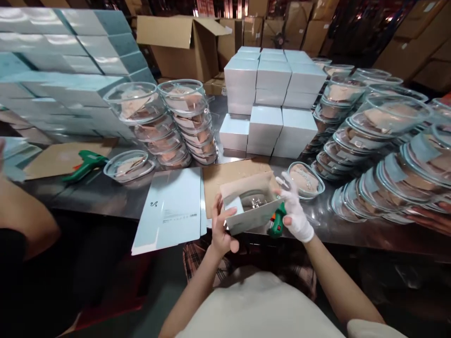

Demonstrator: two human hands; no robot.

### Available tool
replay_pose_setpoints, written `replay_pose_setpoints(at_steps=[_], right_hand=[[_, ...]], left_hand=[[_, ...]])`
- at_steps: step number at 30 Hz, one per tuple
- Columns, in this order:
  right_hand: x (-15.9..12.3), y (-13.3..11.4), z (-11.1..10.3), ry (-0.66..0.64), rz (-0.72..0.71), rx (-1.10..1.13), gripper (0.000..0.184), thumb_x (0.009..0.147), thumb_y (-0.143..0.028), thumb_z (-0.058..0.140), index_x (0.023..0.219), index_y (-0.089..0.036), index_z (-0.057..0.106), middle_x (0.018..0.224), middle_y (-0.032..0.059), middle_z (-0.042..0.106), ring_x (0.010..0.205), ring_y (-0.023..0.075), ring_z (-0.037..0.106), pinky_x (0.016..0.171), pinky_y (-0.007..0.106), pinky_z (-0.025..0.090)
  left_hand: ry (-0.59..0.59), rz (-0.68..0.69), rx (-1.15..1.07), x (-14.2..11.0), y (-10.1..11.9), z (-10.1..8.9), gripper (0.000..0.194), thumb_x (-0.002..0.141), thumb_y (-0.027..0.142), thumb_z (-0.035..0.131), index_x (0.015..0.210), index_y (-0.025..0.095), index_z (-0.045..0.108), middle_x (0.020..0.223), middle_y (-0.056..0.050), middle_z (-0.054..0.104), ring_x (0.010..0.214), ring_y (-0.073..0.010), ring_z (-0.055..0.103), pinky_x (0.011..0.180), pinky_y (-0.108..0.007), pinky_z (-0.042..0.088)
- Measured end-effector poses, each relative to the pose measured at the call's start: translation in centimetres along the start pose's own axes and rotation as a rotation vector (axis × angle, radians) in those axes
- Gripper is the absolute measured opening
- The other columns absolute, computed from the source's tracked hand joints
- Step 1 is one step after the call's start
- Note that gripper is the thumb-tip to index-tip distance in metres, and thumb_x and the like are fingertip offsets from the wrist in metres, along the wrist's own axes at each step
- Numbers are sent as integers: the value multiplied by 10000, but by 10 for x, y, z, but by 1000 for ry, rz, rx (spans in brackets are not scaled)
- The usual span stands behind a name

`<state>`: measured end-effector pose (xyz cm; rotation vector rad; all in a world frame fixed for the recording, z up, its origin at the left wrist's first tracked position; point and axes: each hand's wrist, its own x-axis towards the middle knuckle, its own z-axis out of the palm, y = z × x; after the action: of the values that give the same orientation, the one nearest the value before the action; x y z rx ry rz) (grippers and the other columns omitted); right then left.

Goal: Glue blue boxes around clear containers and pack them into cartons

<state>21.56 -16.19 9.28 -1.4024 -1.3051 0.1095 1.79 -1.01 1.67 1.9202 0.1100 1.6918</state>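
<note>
My left hand (221,230) grips the near left corner of an open pale blue carton (251,204), thumb over its edge. A glass bowl (254,202) lies inside the carton. My right hand (295,209), in a white glove, holds a green glue gun (277,221) against the carton's right side, with its fingers touching the raised flap. The carton rests on a brown cardboard sheet (218,176) at the front edge of the metal table (105,195).
Flat pale blue carton blanks (169,209) lie left of the carton. Stacks of glass bowls (190,122) and closed blue boxes (273,101) fill the table. A single bowl (306,180) sits right. Another person's arm (24,218) and a second green glue gun (84,164) are at left.
</note>
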Motion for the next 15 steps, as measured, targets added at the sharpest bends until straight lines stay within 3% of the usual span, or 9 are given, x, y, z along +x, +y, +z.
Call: replay_pose_setpoints(at_steps=[2, 5, 6, 7, 9, 10, 13, 15], right_hand=[[11, -9, 24, 26, 36, 119, 864, 821, -1008, 469, 1023, -228, 780, 1537, 144, 594, 1489, 386, 523, 1258, 531, 434], [23, -21, 52, 257, 230, 282, 469, 877, -656, 731, 1080, -237, 675, 1438, 117, 662, 1340, 303, 639, 1186, 479, 509], [25, -24, 57, 329, 277, 333, 451, 834, -503, 792, 1169, -254, 622, 1477, 109, 635, 1304, 275, 657, 1140, 452, 545], [25, -26, 58, 367, 304, 383, 546, 787, -391, 814, 1258, -277, 564, 1536, 105, 590, 1288, 252, 663, 1092, 420, 573], [22, -29, 50, 357, 318, 444, 698, 766, -333, 795, 1386, -316, 473, 1604, 102, 533, 1260, 228, 674, 1017, 372, 599], [18, -30, 41, 321, 331, 418, 662, 810, -376, 766, 1403, -315, 477, 1583, 101, 558, 1226, 223, 687, 994, 361, 599], [-1, -30, 5, 195, 478, -4, 397, 987, -578, 532, 1155, -241, 658, 1230, 111, 752, 1045, 248, 722, 939, 383, 578], [-14, -28, -13, 79, 711, -469, 518, 1026, -641, 409, 905, -218, 681, 1001, 129, 770, 988, 300, 727, 925, 434, 550]], left_hand=[[17, -97, -8, 2, 5, 1, 726, 912, 882, 517, 1064, 204, 728, 1316, -187, 657, 1315, -370, 649, 1081, -528, 554], [153, -247, -24, 4, 12, 7, 496, 982, 670, 645, 1193, 221, 651, 1076, -110, 712, 1015, -242, 719, 884, -370, 601], [201, -247, -27, 5, 13, 8, 507, 973, 633, 686, 1275, 233, 612, 1089, -99, 711, 1003, -227, 713, 869, -350, 594], [214, -216, -25, 8, 13, 8, 525, 967, 617, 709, 1321, 245, 597, 1132, -98, 706, 1039, -224, 707, 885, -347, 588], [149, -110, 3, 13, 12, 3, 448, 979, 609, 701, 1251, 254, 679, 1210, -100, 691, 1156, -239, 682, 964, -366, 568], [90, -73, 23, 16, 11, -1, 415, 987, 617, 684, 1166, 247, 737, 1222, -100, 687, 1194, -247, 668, 999, -374, 554], [-46, -59, 57, 21, 5, -16, 520, 955, 713, 651, 1041, 229, 819, 1112, -91, 702, 1169, -251, 655, 1034, -375, 535], [-98, -63, 70, 21, 0, -24, 632, 886, 799, 658, 1084, 222, 825, 1041, -88, 708, 1189, -271, 645, 1065, -391, 525]])
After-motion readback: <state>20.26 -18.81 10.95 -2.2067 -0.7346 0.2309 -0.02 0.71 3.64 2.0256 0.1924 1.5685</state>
